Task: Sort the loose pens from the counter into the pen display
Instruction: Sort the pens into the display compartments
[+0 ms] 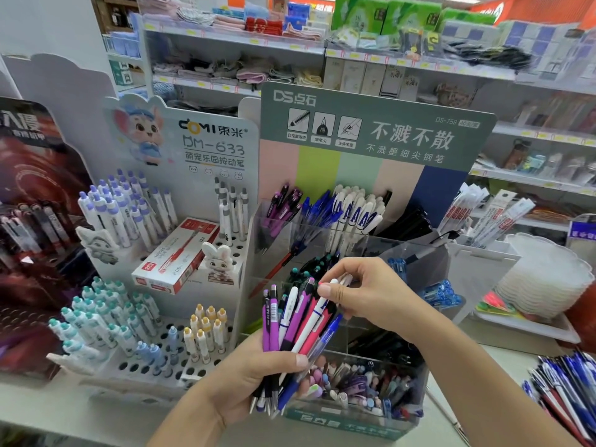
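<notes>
- The left hand [258,366] holds a mixed bunch of pens [296,321] in a full grip, above the front of the clear pen display [354,398].
- The right hand [361,291] pinches one white pen [322,306] in the bunch, a narrow grip.
- The display compartments already hold many pens.
- A pile of loose pens [567,388] lies at the desk's right edge; I judge much is left.
</notes>
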